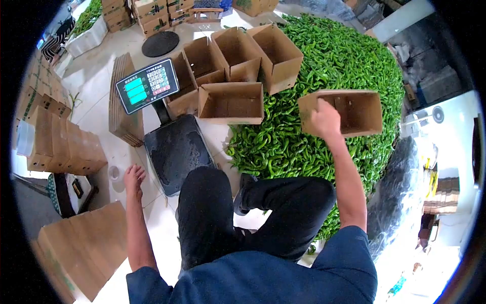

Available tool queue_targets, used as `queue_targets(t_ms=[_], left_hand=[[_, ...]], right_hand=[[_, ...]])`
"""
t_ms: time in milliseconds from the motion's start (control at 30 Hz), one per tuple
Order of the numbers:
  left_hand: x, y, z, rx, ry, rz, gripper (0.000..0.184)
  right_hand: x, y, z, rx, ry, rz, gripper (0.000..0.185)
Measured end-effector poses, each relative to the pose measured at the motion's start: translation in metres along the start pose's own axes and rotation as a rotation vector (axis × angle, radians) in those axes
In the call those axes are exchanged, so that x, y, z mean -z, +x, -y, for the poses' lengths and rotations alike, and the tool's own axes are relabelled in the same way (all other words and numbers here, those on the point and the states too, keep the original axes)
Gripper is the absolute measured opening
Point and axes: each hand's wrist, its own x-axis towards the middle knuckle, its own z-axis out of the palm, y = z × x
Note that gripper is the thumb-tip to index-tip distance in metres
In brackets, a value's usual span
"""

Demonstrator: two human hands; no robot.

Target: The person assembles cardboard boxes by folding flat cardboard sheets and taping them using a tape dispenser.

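Observation:
My right hand [325,119] is closed at the left end of an open, empty-looking cardboard box [360,112], which sits over a large heap of green peppers [283,147]. The fingertips are partly hidden against the cardboard. Over the floor at the left, my left hand [134,178] has its fingers apart and holds nothing. Nearest to it is the black platform [179,152] of a scale. The scale's lit display [147,86] stands at the platform's far end.
Several open cardboard boxes [230,104] stand between the scale and the pepper heap. Flattened cardboard [121,109] leans left of the scale. More cartons [66,139] are stacked at the far left, and a round black mat [160,44] lies behind. Clear plastic wrapping [397,202] lies at the right.

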Motion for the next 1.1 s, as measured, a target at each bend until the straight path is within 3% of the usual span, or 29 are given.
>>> queue_targets(t_ms=[200, 300, 433, 500, 533, 600, 667, 733, 800, 867, 967, 1033, 1100], left_hand=[[0.031, -0.015, 0.032, 0.126, 0.104, -0.029, 0.038], [0.034, -0.022, 0.055, 0.197, 0.084, -0.089, 0.036], [0.029, -0.03, 0.059, 0.189, 0.099, -0.078, 0.042], [0.029, -0.021, 0.056, 0.129, 0.118, -0.077, 0.048], [0.037, -0.013, 0.057, 0.098, 0.147, -0.069, 0.05], [0.03, -0.006, 0.04, -0.071, 0.201, -0.197, 0.053], [0.025, 0.009, 0.009, -0.254, 0.35, -0.253, 0.059], [0.019, 0.03, -0.024, -0.584, 0.53, -0.285, 0.067], [-0.019, 0.012, -0.086, -0.617, 0.648, -0.365, 0.07], [-0.016, 0.047, -0.111, -0.848, 0.731, -0.325, 0.073], [-0.019, 0.074, -0.138, -0.872, 1.047, -0.249, 0.078], [-0.023, 0.079, -0.146, -0.807, 1.077, -0.153, 0.078], [-0.023, 0.086, -0.147, -0.786, 1.053, -0.073, 0.078]], right_hand=[[-0.041, 0.059, -0.048, 0.131, -0.376, -0.01, 0.011], [-0.04, 0.111, -0.084, 0.169, -0.58, 0.047, 0.017], [-0.053, 0.158, -0.106, 0.244, -0.627, -0.027, 0.014], [-0.059, 0.172, -0.104, 0.306, -0.636, -0.117, 0.012], [-0.056, 0.182, -0.093, 0.196, -0.708, 0.009, 0.012], [-0.045, 0.174, -0.067, 0.129, -0.689, -0.121, 0.016], [-0.048, 0.177, -0.064, 0.118, -0.662, -0.189, 0.04], [-0.05, 0.177, -0.063, 0.108, -0.586, -0.146, 0.057], [-0.045, 0.172, -0.055, 0.098, -0.572, -0.129, 0.055], [-0.041, 0.166, -0.053, 0.111, -0.512, -0.212, 0.053], [-0.027, 0.132, -0.034, 0.19, -0.212, -0.362, 0.05], [-0.022, 0.099, -0.02, 0.371, -0.032, -0.39, 0.047], [-0.014, 0.051, 0.017, 0.399, 0.038, -0.334, 0.044]])
